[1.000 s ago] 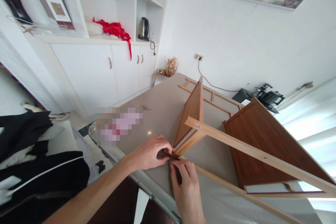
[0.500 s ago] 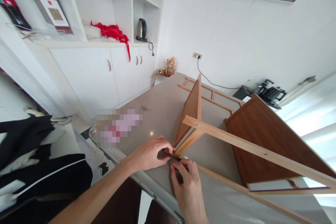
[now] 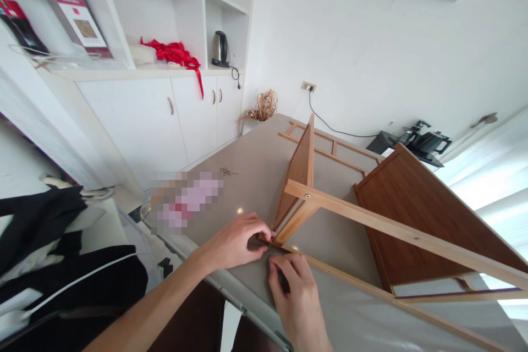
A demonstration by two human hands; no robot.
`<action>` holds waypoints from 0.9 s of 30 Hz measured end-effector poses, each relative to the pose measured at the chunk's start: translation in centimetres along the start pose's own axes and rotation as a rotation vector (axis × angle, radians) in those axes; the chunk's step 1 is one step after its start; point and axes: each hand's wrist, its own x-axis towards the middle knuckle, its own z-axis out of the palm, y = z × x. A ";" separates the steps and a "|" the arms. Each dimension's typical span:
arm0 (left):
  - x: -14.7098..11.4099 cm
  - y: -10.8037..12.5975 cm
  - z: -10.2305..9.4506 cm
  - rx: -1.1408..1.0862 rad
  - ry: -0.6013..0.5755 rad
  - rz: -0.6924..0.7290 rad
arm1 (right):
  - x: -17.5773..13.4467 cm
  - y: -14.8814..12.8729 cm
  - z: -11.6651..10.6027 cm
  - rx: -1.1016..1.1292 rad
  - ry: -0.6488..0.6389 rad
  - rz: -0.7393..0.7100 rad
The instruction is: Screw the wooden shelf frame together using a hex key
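Observation:
A partly assembled wooden shelf rack (image 3: 367,212) lies on its side on the table, with two brown panels between its rails. At its near corner, my left hand (image 3: 237,242) is closed around the end of the lower rail (image 3: 330,268), beside the upright panel (image 3: 297,168). Just right of it, my right hand (image 3: 297,291) is closed in a pinch by the rail end. Whatever its fingertips hold is too small and covered to make out. A bolt head (image 3: 307,196) shows in the upper rail.
Several small metal fasteners (image 3: 227,171) lie on the grey table (image 3: 247,170), near a blurred pink patch (image 3: 193,198). A ladder-like wooden frame (image 3: 334,148) rests behind the rack. Black cloth (image 3: 103,286) hangs at left; a kettle (image 3: 220,48) stands in the white cabinet.
My right hand has drawn back slightly from the rail end, leaving a small gap. My left hand keeps its grip, and the rack stays where it was.

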 end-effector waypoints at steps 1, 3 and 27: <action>0.0 0.0 0.0 0.006 0.001 -0.002 | -0.1 0.0 0.0 -0.003 0.000 0.008; 0.0 0.1 -0.1 0.019 -0.004 -0.006 | -0.2 0.0 0.1 -0.012 -0.012 0.014; -0.1 0.0 0.0 -0.003 -0.003 -0.021 | 0.1 -0.4 0.0 0.001 -0.045 0.047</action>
